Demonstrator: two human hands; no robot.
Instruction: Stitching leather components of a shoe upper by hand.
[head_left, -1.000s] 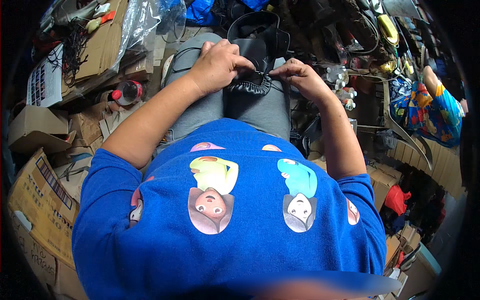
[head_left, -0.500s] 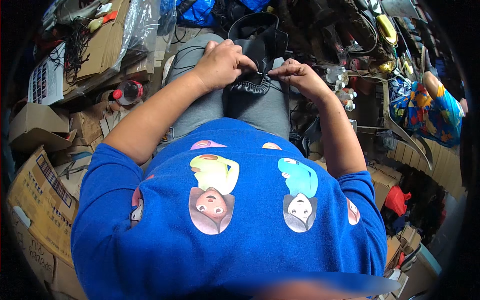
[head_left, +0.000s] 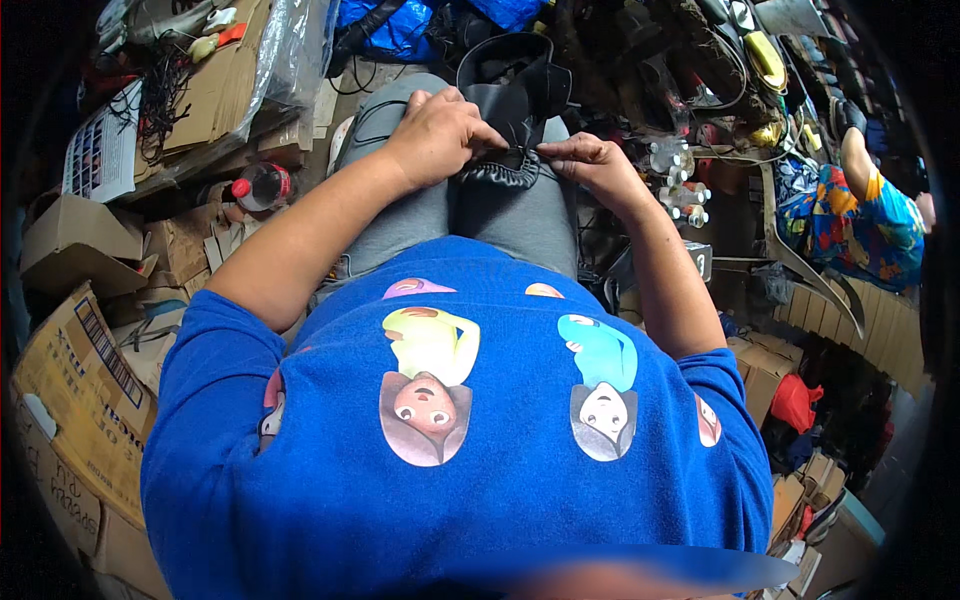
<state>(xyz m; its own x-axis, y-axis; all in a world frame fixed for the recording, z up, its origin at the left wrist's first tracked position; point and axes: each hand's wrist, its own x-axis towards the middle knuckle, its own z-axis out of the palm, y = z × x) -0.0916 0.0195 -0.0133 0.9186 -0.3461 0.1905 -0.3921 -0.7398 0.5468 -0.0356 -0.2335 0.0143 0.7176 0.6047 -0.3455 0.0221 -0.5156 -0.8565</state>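
A black leather boot upper (head_left: 508, 103) rests over my grey-trousered thighs, its tall opening away from me and its puckered, gathered toe edge (head_left: 503, 177) toward me. My left hand (head_left: 437, 137) lies along its left side, thumb and finger closed on the leather just above the gathers. On the opposite side my right hand (head_left: 592, 168) pinches at the seam with its fingertips. Fine dark strands show between the two hands. Whether the right fingertips hold a needle or only thread is too small to tell. A thin black cord (head_left: 372, 128) trails over my left thigh.
To the left lie cardboard boxes (head_left: 80, 240), a red-capped bottle (head_left: 262, 187) and plastic-covered cardboard sheets (head_left: 225, 85). Several small clear bottles (head_left: 685, 192) stand close by my right forearm. Another person in a colourful shirt (head_left: 850, 220) is at the far right.
My right hand has dipped slightly, its fingers drawn closer together at the seam. My left hand keeps its place on the boot upper.
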